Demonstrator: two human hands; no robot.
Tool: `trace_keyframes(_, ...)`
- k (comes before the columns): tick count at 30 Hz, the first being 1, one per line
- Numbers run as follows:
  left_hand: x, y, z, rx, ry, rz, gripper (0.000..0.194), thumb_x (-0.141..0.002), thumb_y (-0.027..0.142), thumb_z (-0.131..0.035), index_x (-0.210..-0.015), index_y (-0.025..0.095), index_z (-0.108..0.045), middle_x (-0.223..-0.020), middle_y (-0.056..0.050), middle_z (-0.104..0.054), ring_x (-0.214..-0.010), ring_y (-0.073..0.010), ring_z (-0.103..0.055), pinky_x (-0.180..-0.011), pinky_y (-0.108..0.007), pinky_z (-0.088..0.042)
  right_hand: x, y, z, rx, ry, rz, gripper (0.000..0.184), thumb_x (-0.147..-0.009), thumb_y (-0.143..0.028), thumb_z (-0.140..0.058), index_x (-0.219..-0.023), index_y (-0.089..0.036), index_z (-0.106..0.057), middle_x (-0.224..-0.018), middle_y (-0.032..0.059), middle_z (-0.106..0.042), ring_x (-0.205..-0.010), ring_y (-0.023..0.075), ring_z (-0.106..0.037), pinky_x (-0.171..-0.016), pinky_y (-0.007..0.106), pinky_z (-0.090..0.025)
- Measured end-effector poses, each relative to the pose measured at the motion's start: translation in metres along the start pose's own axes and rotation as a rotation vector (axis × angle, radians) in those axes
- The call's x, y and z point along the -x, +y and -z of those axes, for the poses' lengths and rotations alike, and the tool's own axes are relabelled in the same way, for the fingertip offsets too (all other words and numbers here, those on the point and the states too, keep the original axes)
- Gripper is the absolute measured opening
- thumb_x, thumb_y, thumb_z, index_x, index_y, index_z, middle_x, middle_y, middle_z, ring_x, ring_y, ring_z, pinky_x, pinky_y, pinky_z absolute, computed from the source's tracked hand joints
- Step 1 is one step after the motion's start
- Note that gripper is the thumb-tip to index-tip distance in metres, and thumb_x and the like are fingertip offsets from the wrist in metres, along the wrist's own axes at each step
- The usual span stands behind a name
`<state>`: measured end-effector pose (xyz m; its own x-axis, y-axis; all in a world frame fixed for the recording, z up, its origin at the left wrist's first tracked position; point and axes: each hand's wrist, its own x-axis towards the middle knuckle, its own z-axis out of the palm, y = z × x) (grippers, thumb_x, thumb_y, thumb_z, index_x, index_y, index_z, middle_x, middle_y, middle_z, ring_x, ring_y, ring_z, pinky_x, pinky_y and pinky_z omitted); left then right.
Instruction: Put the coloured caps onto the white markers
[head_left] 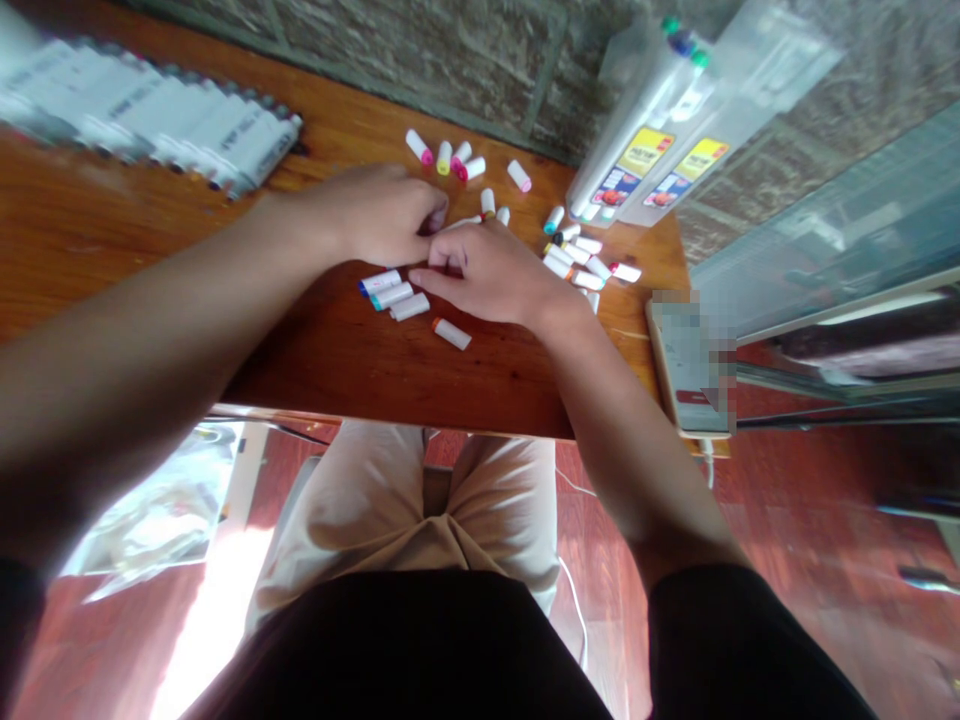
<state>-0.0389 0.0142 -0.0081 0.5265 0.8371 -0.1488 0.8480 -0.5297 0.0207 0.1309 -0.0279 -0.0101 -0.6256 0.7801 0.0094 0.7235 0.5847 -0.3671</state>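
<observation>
My left hand (382,215) and my right hand (491,272) meet over the middle of a wooden table (337,350), both with fingers curled. Between them they pinch a white marker (466,221), mostly hidden by the fingers. Loose marker caps lie all around: pink and yellow-tipped caps (448,157) beyond the hands, blue and teal caps (391,292) just below the left hand, an orange-tipped cap (451,333) under the right hand, and a cluster of caps (585,262) to the right.
A row of white markers (150,115) lies at the table's far left. Two clear plastic marker cases (660,130) with yellow labels lean at the far right. A phone-like device (690,365) rests at the right edge. Stone wall behind; my knees show below the table edge.
</observation>
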Motion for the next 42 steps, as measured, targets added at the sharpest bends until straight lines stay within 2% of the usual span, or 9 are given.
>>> trace_keyframes(5, -0.001, -0.002, -0.001, -0.024, 0.037, -0.018, 0.04, -0.089, 0.04, -0.046, -0.113, 0.018, -0.07, -0.105, -0.016, -0.074, -0.092, -0.032, -0.068, -0.064, -0.032, -0.033, 0.0, -0.001, 0.001, 0.008, -0.017, -0.007, 0.034, -0.102, -0.036, -0.059, -0.074, -0.018, -0.065, -0.075, 0.0054, -0.067, -0.074, 0.0166, -0.057, -0.068, 0.034, -0.031)
trace_keyframes(13, -0.003, -0.002, -0.002, -0.056, 0.022, -0.025, 0.04, -0.091, 0.04, -0.046, -0.114, 0.019, -0.07, -0.102, -0.014, -0.074, -0.092, -0.0323, -0.07, -0.065, -0.033, -0.034, 0.0, -0.002, 0.001, 0.01, -0.02, -0.015, 0.035, -0.102, -0.037, -0.059, -0.073, -0.018, -0.065, -0.074, 0.0053, -0.066, -0.074, 0.0166, -0.057, -0.068, 0.035, -0.031)
trace_keyframes(18, -0.002, -0.001, -0.002, -0.023, 0.034, -0.007, 0.043, -0.091, 0.045, -0.046, -0.116, 0.02, -0.071, -0.11, -0.015, -0.075, -0.098, -0.0339, -0.068, -0.072, -0.037, -0.042, 0.0, 0.0, 0.0, -0.03, -0.006, -0.016, 0.033, -0.1, -0.036, -0.063, -0.072, -0.018, -0.063, -0.072, 0.0038, -0.064, -0.073, 0.0157, -0.055, -0.068, 0.033, -0.031)
trace_keyframes(21, -0.001, -0.001, -0.001, 0.011, 0.025, -0.002, 0.04, -0.09, 0.044, -0.05, -0.112, 0.019, -0.071, -0.107, -0.017, -0.075, -0.097, -0.0358, -0.069, -0.07, -0.039, -0.043, 0.0, 0.0, -0.001, -0.058, 0.001, -0.015, 0.032, -0.1, -0.033, -0.063, -0.071, -0.018, -0.063, -0.069, 0.0017, -0.06, -0.071, 0.0142, -0.052, -0.068, 0.032, -0.03)
trace_keyframes(26, -0.001, -0.003, -0.005, 0.093, 0.049, 0.0, 0.037, -0.091, 0.044, -0.051, -0.111, 0.025, -0.074, -0.105, -0.011, -0.076, -0.097, -0.0319, -0.068, -0.077, -0.041, -0.047, 0.0, 0.001, -0.001, -0.061, -0.001, -0.011, 0.033, -0.1, -0.032, -0.062, -0.071, -0.017, -0.064, -0.066, -0.0006, -0.056, -0.069, 0.0128, -0.048, -0.069, 0.03, -0.031)
trace_keyframes(32, -0.008, -0.008, -0.011, 0.209, 0.069, 0.038, 0.04, -0.08, 0.045, -0.061, -0.114, 0.034, -0.078, -0.097, -0.006, -0.078, -0.11, -0.0347, -0.069, -0.087, -0.042, -0.051, -0.001, 0.003, -0.002, -0.08, 0.014, -0.005, 0.034, -0.1, -0.032, -0.062, -0.069, -0.017, -0.062, -0.064, -0.0017, -0.053, -0.068, 0.0126, -0.044, -0.069, 0.03, -0.031)
trace_keyframes(42, -0.007, -0.008, -0.011, 0.213, 0.081, 0.018, 0.04, -0.081, 0.046, -0.062, -0.113, 0.03, -0.08, -0.101, -0.008, -0.08, -0.109, -0.0352, -0.07, -0.088, -0.041, -0.051, -0.001, 0.003, -0.002, -0.108, 0.017, -0.01, 0.037, -0.099, -0.031, -0.062, -0.066, -0.017, -0.058, -0.06, -0.0029, -0.05, -0.064, 0.0115, -0.04, -0.066, 0.03, -0.027)
